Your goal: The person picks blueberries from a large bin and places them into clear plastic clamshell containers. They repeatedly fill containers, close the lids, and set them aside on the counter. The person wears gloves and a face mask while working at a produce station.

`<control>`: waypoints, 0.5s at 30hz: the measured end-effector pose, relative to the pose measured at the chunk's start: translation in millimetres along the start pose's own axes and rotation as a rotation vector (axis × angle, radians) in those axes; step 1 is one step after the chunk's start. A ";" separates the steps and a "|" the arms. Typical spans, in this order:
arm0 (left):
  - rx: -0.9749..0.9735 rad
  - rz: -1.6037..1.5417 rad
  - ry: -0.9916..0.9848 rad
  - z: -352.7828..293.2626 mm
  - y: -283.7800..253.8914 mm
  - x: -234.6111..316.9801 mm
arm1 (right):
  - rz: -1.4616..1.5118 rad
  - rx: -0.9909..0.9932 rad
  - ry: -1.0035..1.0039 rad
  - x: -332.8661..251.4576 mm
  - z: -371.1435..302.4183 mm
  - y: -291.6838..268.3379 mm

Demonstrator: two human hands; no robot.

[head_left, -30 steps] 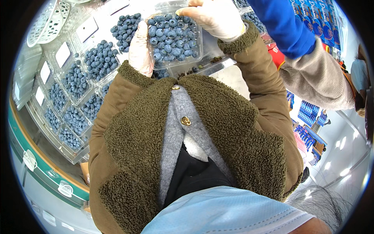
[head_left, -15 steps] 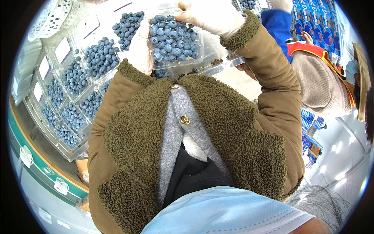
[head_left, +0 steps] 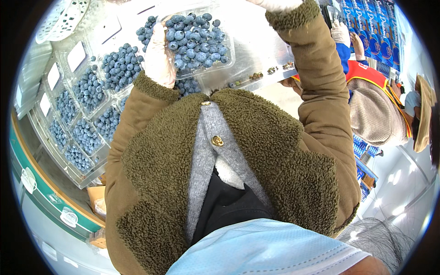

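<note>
A clear plastic punnet of blueberries (head_left: 198,46) is at the top middle, slightly tilted. My left hand (head_left: 159,62), in a pale glove, grips its left side with the fingers closed along the wall. My right hand (head_left: 280,3), also gloved, lies at the upper edge of the picture, away from the punnet. Only its wrist end shows; its fingers are cut off by the frame. Beneath the held punnet, more blueberries (head_left: 187,86) show near my coat.
Several filled blueberry punnets (head_left: 87,91) stand in a tray on the left. A white perforated basket (head_left: 62,18) is at the upper left. Stem scraps and small berries (head_left: 256,76) lie along the metal table's edge. At the right stands a co-worker in a red vest (head_left: 366,73).
My right hand has left the punnet's upper right corner and moved up to the picture's edge. The punnet has shifted slightly left and up in my left hand.
</note>
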State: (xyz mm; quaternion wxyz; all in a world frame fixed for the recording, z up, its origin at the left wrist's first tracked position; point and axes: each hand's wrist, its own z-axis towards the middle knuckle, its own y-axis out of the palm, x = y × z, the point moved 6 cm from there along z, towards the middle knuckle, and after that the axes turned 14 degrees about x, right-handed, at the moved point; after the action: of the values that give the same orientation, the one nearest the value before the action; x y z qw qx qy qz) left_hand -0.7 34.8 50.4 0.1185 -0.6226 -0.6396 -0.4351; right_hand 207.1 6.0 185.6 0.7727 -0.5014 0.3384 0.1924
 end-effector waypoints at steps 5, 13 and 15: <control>-0.012 -0.023 -0.017 11.3 -11.3 -5.3 | 0.094 -0.047 0.061 15.6 18.4 16.1; -0.140 -0.120 0.008 14.6 -11.3 -5.8 | 0.231 0.276 -0.103 18.6 155.6 75.9; -0.162 -0.177 -0.021 14.1 -10.2 -6.6 | 0.340 0.294 -0.097 8.1 193.6 92.2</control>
State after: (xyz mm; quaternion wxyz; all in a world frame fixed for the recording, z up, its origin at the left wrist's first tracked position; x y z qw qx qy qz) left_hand -3.1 41.8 33.3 0.0223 -0.5755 -0.6562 -0.4876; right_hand 218.0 219.8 172.3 0.8094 -0.3091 0.4049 0.2924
